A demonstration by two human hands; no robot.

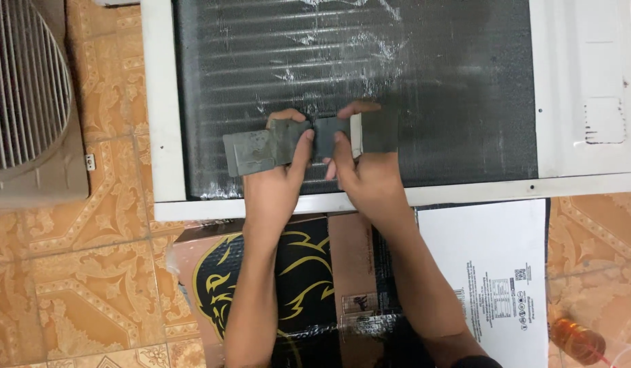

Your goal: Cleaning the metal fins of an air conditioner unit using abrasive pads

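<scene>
Grey metal is what your fingertips are pinching: left hand (278,178) clamped on the bent grey plate (257,150), right hand (366,174) gripping the darker strip (370,133) at 3 o'clock of it, both flat on the finned coil (431,88). Honestly, one slip could mash those fins or slice a thumb on the plate's edge.

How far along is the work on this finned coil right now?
Done: scattered fins on the dark coil show whitish scraped streaks. In hand: left hand and right hand press a grey comb-like tool against the fins. Left: most of the coil face looks untouched.
</scene>
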